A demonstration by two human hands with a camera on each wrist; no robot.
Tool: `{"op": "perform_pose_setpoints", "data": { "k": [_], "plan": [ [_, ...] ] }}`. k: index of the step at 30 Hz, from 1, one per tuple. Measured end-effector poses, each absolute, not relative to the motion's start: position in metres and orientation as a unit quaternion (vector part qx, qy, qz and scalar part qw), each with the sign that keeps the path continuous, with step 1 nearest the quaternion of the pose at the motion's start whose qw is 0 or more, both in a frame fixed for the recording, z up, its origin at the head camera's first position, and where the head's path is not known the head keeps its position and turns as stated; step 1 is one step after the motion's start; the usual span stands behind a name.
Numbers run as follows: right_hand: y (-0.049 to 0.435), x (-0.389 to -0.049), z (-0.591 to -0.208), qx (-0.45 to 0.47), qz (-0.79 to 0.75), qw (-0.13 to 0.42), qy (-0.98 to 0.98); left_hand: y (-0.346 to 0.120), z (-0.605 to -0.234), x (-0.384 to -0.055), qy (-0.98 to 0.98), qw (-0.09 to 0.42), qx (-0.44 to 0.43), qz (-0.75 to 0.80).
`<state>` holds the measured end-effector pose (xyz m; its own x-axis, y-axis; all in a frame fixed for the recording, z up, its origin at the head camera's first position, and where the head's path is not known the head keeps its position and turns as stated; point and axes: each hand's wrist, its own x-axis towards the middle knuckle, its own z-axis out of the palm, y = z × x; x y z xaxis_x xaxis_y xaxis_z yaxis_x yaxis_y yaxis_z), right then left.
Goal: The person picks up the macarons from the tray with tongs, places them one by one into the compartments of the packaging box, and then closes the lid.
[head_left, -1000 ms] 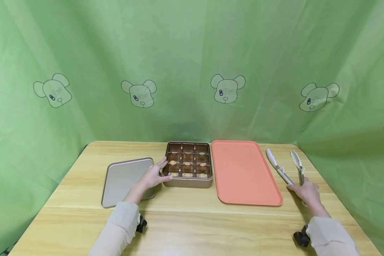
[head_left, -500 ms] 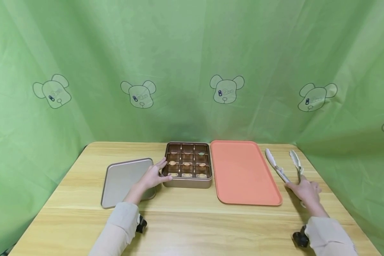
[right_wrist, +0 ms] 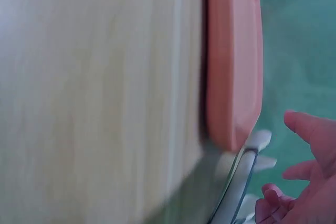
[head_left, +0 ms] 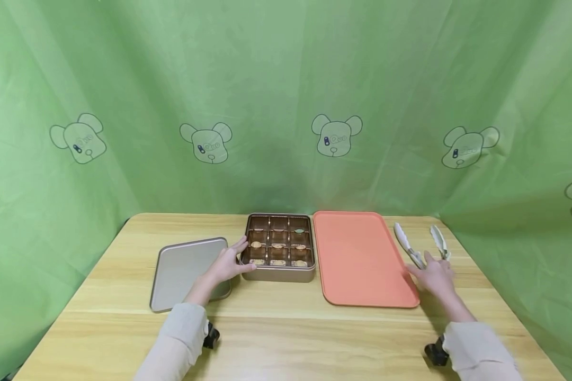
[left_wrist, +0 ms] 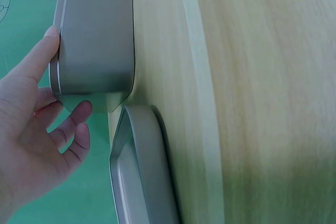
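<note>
Two spread hands show on my feed, the left hand (head_left: pixel 225 263) touching the near-left corner of the box (head_left: pixel 280 274) between lid (head_left: pixel 186 275) and tray (head_left: pixel 362 259), the right hand (head_left: pixel 437 276) near the unheld tongs (head_left: pixel 402 236), so I judge uncovering done, tong work remaining.

Left hand (head_left: pixel 225 264) and right hand (head_left: pixel 436 278), both thumbs (left_wrist: pixel 39 59) outstretched
</note>
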<state>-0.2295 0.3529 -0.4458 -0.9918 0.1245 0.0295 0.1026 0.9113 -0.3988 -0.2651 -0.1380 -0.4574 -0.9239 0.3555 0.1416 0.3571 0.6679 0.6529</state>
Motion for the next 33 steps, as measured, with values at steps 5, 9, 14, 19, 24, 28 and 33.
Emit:
{"op": "perform_pose_setpoints", "data": {
  "k": [5, 9, 14, 19, 24, 28, 33],
  "plan": [
    [0.335, -0.23, -0.442, -0.041, 0.237, 0.018, -0.97, -0.137, -0.457, -0.265, -0.91, -0.007, -0.183, -0.373],
    [0.321, -0.229, -0.439, -0.024, 0.242, 0.027, -0.97, -0.136, -0.455, -0.264, -0.909, -0.01, -0.176, -0.378],
    [0.305, -0.229, -0.433, 0.006, 0.263, 0.027, -0.964, -0.135, -0.456, -0.265, -0.907, -0.016, -0.161, -0.389],
    [0.284, -0.228, -0.429, 0.04, 0.318, -0.004, -0.947, -0.135, -0.458, -0.265, -0.9, -0.006, -0.162, -0.404],
    [0.263, -0.228, -0.426, 0.065, 0.351, -0.021, -0.934, -0.133, -0.457, -0.264, -0.897, 0.002, -0.149, -0.416],
    [0.25, -0.227, -0.423, 0.065, 0.354, -0.037, -0.932, -0.133, -0.457, -0.263, -0.9, 0.003, -0.139, -0.413],
    [0.237, -0.226, -0.423, 0.073, 0.363, -0.046, -0.928, -0.137, -0.457, -0.26, -0.895, 0.017, -0.155, -0.418]
  ]
}}
